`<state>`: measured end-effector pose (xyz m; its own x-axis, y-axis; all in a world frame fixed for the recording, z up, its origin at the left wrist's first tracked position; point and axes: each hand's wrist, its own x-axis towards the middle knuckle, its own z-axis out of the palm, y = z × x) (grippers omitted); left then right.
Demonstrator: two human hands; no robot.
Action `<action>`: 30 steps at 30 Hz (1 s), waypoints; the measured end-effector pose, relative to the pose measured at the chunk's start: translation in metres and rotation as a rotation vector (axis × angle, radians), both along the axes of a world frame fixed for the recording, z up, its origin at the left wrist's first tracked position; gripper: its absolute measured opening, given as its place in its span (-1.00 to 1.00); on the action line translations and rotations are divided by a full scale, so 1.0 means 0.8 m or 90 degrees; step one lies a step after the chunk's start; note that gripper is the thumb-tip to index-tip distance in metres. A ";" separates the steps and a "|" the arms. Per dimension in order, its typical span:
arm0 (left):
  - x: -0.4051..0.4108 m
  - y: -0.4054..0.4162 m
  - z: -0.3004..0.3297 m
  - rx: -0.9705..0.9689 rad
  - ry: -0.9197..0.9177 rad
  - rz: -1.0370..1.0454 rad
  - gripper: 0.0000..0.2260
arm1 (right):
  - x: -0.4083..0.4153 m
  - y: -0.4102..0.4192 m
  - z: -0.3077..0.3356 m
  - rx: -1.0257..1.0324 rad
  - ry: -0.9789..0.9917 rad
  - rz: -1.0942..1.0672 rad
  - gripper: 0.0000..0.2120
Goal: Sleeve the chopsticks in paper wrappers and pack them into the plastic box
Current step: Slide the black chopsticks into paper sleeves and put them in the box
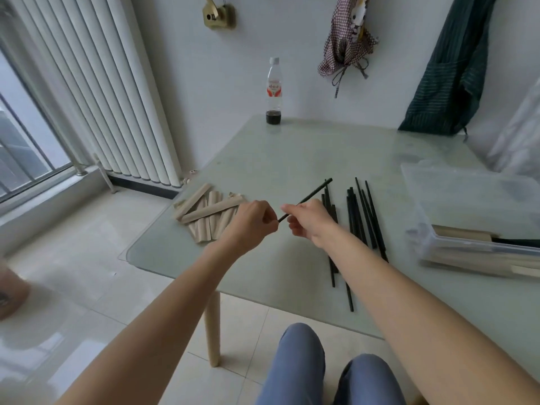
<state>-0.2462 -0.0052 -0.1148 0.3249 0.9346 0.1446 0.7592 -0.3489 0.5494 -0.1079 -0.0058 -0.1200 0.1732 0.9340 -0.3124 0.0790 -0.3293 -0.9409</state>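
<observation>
At frame centre, the right hand (308,220) pinched a black chopstick (314,193); the left hand (252,222) gripped its lower tip, above the worktop (292,159).

Left forearm (163,311) bare from 7 o'clock edge to wrist; no sleeve, watch or band visible. Left hand (251,226) bare, no ring seen. Right forearm (409,305) likewise bare, entering from 4 o'clock. Right hand (306,220) bare, ungloved. Trousers (301,366) blue-grey, smooth cloth, covering both knees at 6 o'clock.
</observation>
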 end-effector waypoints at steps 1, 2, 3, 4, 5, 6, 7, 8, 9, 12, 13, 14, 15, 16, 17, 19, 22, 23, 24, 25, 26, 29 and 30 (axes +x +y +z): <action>-0.003 0.003 -0.002 0.004 0.000 0.004 -0.88 | -0.005 0.004 -0.002 -0.003 0.009 -0.008 -0.80; -0.005 0.005 -0.004 0.008 -0.003 0.007 -0.88 | -0.009 0.006 -0.002 -0.004 0.022 -0.012 -0.81; -0.007 0.008 -0.007 0.009 -0.009 0.009 -0.88 | -0.012 0.008 -0.003 -0.005 0.036 -0.012 -0.83; -0.010 0.010 -0.009 0.010 -0.016 0.012 -0.88 | -0.015 0.010 -0.004 -0.005 0.050 -0.009 -0.85; -0.012 0.012 -0.010 0.012 -0.024 0.013 -0.88 | -0.017 0.012 -0.004 -0.001 0.064 -0.007 -0.86; -0.015 0.014 -0.011 0.014 -0.036 0.012 -0.89 | -0.018 0.015 -0.004 0.006 0.079 -0.007 -0.85; -0.018 0.017 -0.012 0.013 -0.054 0.011 -0.88 | -0.020 0.017 -0.004 0.015 0.095 -0.011 -0.84; -0.023 0.020 -0.013 0.011 -0.074 0.017 -0.87 | -0.021 0.020 -0.003 0.024 0.108 -0.018 -0.84; -0.028 0.024 -0.013 0.012 -0.088 0.035 -0.84 | -0.022 0.022 -0.002 0.032 0.118 -0.028 -0.84; -0.049 0.043 -0.018 0.070 0.041 0.153 -0.79 | -0.025 0.025 0.001 0.048 0.124 -0.038 -0.86; -0.057 0.048 -0.019 0.075 0.125 0.195 -0.76 | -0.026 0.026 0.002 0.050 0.118 -0.032 -0.85; -0.063 0.052 -0.019 0.056 0.200 0.226 -0.73 | -0.027 0.026 0.002 0.052 0.112 -0.026 -0.85; -0.067 0.054 -0.019 0.022 0.250 0.243 -0.72 | -0.028 0.025 0.002 0.055 0.110 -0.023 -0.85; -0.071 0.058 -0.019 -0.007 0.276 0.251 -0.74 | -0.029 0.025 0.003 0.061 0.116 -0.023 -0.85; -0.073 0.061 -0.020 -0.024 0.290 0.252 -0.76 | -0.029 0.025 0.004 0.066 0.125 -0.023 -0.85; -0.077 0.067 -0.022 -0.013 0.304 0.251 -0.82 | -0.029 0.026 0.007 0.079 0.133 -0.022 -0.85; -0.081 0.077 -0.021 0.034 0.295 0.246 -0.86 | -0.025 0.026 0.012 0.100 0.138 -0.033 -0.85; -0.080 0.077 -0.018 0.043 0.244 0.252 -0.85 | -0.024 0.026 0.014 0.108 0.141 -0.042 -0.84; -0.077 0.076 -0.015 0.051 0.154 0.264 -0.83 | -0.022 0.025 0.015 0.117 0.148 -0.054 -0.83; -0.074 0.074 -0.009 0.056 0.033 0.277 -0.82 | -0.021 0.024 0.018 0.127 0.158 -0.070 -0.83; -0.069 0.071 -0.005 0.050 -0.112 0.284 -0.82 | -0.020 0.023 0.020 0.138 0.171 -0.088 -0.83; -0.050 0.057 0.009 -0.079 -0.582 0.219 -0.85 | -0.014 0.019 0.027 0.173 0.216 -0.143 -0.87; -0.044 0.053 0.012 -0.141 -0.722 0.194 -0.88 | -0.011 0.017 0.029 0.183 0.229 -0.159 -0.87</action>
